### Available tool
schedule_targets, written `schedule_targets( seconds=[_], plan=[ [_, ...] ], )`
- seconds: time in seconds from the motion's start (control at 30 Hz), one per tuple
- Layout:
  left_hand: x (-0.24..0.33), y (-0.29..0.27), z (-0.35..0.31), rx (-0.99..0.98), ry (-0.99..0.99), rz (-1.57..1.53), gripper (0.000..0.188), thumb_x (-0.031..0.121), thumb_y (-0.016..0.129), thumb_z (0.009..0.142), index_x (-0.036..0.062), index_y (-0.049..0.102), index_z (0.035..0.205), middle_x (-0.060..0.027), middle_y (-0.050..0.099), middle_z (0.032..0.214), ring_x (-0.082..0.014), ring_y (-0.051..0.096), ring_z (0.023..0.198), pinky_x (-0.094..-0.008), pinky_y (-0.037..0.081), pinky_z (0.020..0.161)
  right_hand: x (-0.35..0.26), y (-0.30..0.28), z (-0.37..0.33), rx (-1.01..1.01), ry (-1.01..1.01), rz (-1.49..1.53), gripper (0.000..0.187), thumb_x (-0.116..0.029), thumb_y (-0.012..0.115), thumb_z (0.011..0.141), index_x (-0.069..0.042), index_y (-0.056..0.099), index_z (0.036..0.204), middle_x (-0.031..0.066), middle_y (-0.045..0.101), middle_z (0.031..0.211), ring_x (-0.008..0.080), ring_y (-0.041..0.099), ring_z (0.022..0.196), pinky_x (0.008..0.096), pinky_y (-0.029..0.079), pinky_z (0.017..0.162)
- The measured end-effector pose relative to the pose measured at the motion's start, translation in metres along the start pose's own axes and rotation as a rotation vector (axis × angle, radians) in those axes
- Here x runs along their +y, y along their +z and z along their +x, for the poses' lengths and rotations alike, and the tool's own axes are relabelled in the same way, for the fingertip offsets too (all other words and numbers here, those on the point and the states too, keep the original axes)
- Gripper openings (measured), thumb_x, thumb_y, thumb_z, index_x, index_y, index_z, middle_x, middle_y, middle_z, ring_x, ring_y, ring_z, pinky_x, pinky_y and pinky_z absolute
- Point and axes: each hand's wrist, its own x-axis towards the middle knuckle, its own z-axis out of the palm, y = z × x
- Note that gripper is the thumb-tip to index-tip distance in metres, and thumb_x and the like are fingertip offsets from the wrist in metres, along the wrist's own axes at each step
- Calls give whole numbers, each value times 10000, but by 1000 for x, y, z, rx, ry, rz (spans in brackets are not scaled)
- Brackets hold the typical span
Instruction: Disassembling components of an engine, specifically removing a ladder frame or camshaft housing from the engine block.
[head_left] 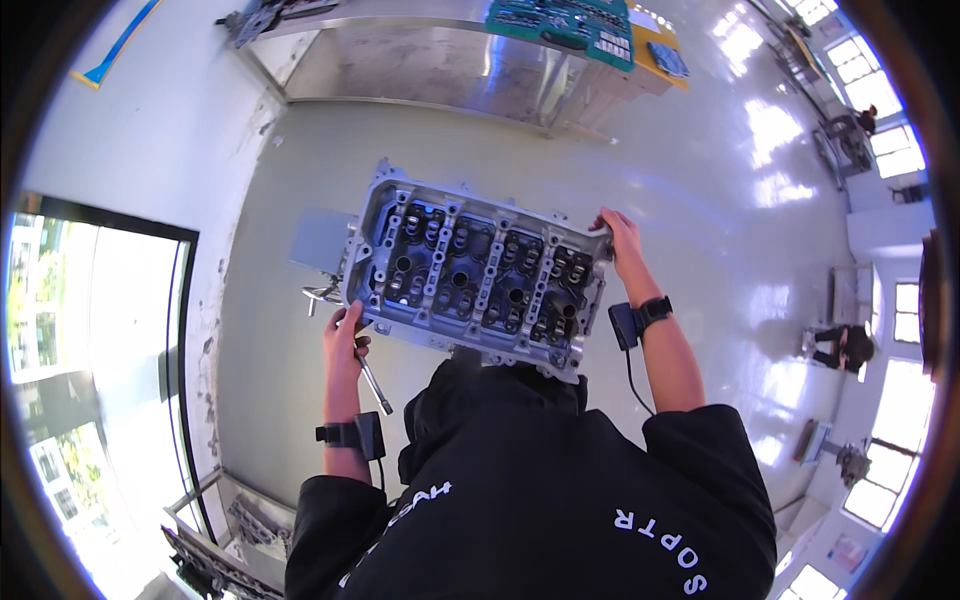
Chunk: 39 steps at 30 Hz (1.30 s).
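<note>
A silver-grey cylinder head [472, 268] spans the space in front of my body, slightly tilted down to the right. Dark valve gear and round holes fill its open face. At its lower left corner, my left hand [346, 338] grips the edge, fingers partly hidden under it. A slim metal rod with a socket-like end [376, 388] juts out below that hand; whether the hand also holds it, I cannot tell. My right hand [622, 243] is closed round the upper right corner. What bears the cylinder head from below is hidden.
A metal workbench [400, 62] stands ahead, with a green tool case [565, 28] on it. Left of the cylinder head are a grey plate [318, 240] and a metal handle [322, 295]. Lower left is a cart with metal parts [255, 520]. Another person [845, 347] is far right.
</note>
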Motion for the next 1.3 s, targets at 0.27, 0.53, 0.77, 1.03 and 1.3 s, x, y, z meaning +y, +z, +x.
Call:
schedule_targets(
  seconds=[0.27,0.53,0.77,1.03,1.3],
  plan=[
    [-7,21,5,181,51,-26,555,332,782,749,27,520,1132,-47,539,746,-99,445,448,-213,282,360,21,13,8,128,-57,306,280,-283,553,895,-41,649,791,36,617,790,132,530,738,284,400,667],
    [1,25,9,97,78,39,310,226,650,767,22,549,978,3,424,627,-74,398,419,-218,282,357,31,9,17,209,-95,311,280,-248,528,918,-15,626,797,64,606,793,163,566,712,305,440,661],
    [-2,27,12,91,103,6,196,193,604,779,51,524,888,19,394,609,-57,341,410,-224,230,352,0,14,-7,211,-93,431,297,-253,514,928,-19,622,781,55,598,787,151,547,712,294,427,667],
    [6,33,0,149,127,-46,151,164,587,783,77,488,856,27,371,592,-47,281,379,-214,199,345,-9,14,-14,245,-136,289,321,-292,539,909,-24,625,754,11,545,747,116,453,714,276,349,651],
    [19,22,-8,121,205,-5,171,179,610,769,69,489,819,21,398,588,-59,322,384,-232,213,351,-7,13,-19,223,-146,460,313,-271,532,915,-25,624,745,13,541,744,113,445,705,276,348,642]
  ],
)
